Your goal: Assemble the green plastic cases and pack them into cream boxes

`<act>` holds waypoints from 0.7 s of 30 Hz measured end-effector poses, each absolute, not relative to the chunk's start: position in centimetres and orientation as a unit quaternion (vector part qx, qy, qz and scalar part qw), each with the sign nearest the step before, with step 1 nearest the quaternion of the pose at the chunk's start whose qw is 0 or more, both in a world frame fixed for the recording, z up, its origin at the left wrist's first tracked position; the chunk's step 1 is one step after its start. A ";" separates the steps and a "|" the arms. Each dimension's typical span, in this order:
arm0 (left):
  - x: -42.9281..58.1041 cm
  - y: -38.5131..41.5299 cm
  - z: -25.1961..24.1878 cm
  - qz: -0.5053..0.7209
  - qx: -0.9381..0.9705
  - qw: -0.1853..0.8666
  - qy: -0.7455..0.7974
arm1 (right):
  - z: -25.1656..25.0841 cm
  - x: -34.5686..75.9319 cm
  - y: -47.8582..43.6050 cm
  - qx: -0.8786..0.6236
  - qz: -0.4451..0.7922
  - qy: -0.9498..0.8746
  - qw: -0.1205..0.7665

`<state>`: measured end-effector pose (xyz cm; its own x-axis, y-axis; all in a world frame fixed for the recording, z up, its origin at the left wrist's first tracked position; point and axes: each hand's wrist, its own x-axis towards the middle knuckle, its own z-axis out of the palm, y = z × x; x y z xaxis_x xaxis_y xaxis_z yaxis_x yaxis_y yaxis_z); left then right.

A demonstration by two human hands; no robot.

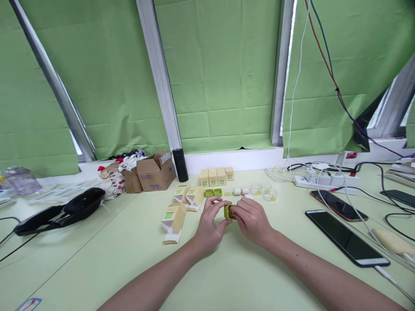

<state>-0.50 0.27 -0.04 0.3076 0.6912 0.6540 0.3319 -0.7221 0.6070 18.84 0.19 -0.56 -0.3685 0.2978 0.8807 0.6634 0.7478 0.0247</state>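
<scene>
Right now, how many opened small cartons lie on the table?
3: the back-left carton, the back-right carton beside it, and the front carton, left of the left hand.

Bright, even light; daylight slivers beside green blinds (217, 73); shadows faint; edges stretched.

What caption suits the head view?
Left hand holding a small green case, right hand at its opening, near opened cartons on a table.
</scene>
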 end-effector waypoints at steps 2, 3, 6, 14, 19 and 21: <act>-0.5 0.3 0.0 0.489 0.788 0.184 0.326 | -0.6 18.8 0.2 -0.296 -0.195 -0.804 0.477; -0.5 0.3 0.0 0.489 0.788 0.184 0.326 | -0.6 18.8 0.2 -0.296 -0.196 -0.804 0.477; -0.5 0.4 -0.1 0.488 0.789 0.185 0.326 | -0.6 18.9 0.3 -0.298 -0.197 -0.805 0.475; -0.5 0.5 0.2 0.490 0.791 0.179 0.318 | -0.1 19.6 0.2 -0.286 -0.202 -0.807 0.476; -0.6 0.7 0.5 0.509 0.778 0.164 0.331 | 0.1 19.9 -0.4 -0.274 -0.181 -0.807 0.491; -0.7 0.8 0.5 0.513 0.774 0.155 0.338 | 0.0 19.9 -0.5 -0.278 -0.174 -0.807 0.491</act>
<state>-0.67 0.84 0.48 0.2453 0.6817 0.6893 0.3641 -0.7238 0.5862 19.88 -0.54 0.03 -0.3632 0.2781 0.8892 0.6205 0.7841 0.0082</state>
